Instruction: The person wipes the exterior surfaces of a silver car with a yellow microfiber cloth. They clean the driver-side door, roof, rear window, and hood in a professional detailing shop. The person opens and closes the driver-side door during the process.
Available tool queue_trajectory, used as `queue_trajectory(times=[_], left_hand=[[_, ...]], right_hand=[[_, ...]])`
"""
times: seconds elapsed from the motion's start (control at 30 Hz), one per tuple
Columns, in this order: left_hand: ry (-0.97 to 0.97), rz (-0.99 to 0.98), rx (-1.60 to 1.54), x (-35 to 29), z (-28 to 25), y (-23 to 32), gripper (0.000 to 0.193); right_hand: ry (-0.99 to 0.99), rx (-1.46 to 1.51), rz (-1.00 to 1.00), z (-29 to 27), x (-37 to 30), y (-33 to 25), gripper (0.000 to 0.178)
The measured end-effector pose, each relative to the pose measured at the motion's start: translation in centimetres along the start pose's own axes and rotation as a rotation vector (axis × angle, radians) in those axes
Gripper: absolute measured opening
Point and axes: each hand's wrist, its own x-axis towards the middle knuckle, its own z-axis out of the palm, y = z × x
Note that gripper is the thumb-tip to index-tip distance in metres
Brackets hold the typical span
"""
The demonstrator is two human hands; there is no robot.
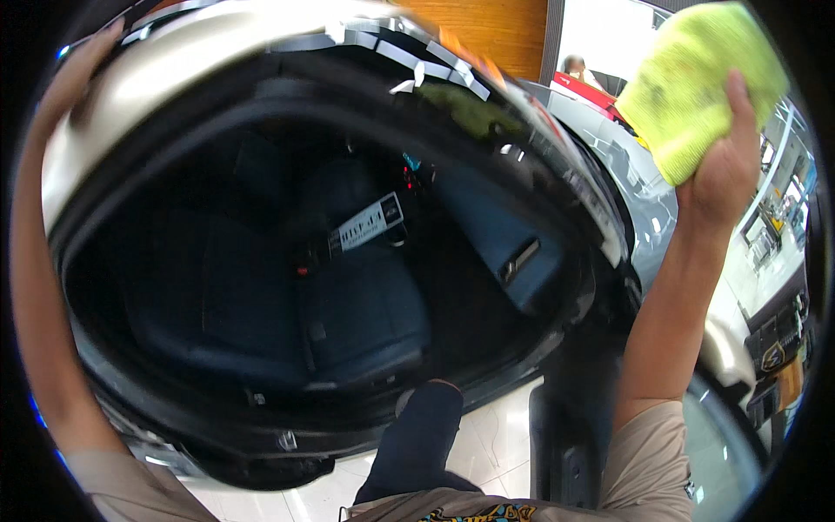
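Note:
My right hand (729,170) is raised at the upper right, gripping a yellow-green microfibre cloth (691,83) with faint dark smudges. Its thumb lies over the cloth's face, and the cloth is spread out, slightly blurred. At the far upper left my left hand (91,63) rests against the cream car roof (200,43), fingers stretched out and partly lost at the picture's dark rim. Between my arms is the car's open doorway, with dark seats (361,309) inside.
A licence plate (370,224) lies on the seat area. White tape strips (417,65) stick along the windscreen's top edge. The opened door (570,426) stands at my right. My knee (435,413) is near the door sill. A distant person (578,70) is beyond the bonnet.

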Motion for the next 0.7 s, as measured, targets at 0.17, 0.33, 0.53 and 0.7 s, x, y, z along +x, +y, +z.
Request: queue_trajectory(times=[0.17,0.33,0.53,0.7], left_hand=[[-0.074,-0.209,-0.166,-0.2,-1.2,4.8,0.036],[-0.155,-0.414,-0.305,3.4,-4.4,7.1,0.025],[-0.181,-0.564,-0.271,8.7,-5.7,6.9,0.022],[-0.207,-0.711,-0.264,8.1,-5.0,7.1,0.024]], right_hand=[[-0.322,-0.603,0.446,9.0,13.6,8.1,0.04],[-1.308,-0.418,0.477,9.0,14.8,13.2,0.085],[-0.985,-0.634,0.642,14.7,13.3,17.0,0.079],[-1.098,-0.784,0.525,17.1,12.3,19.8,0.083]])
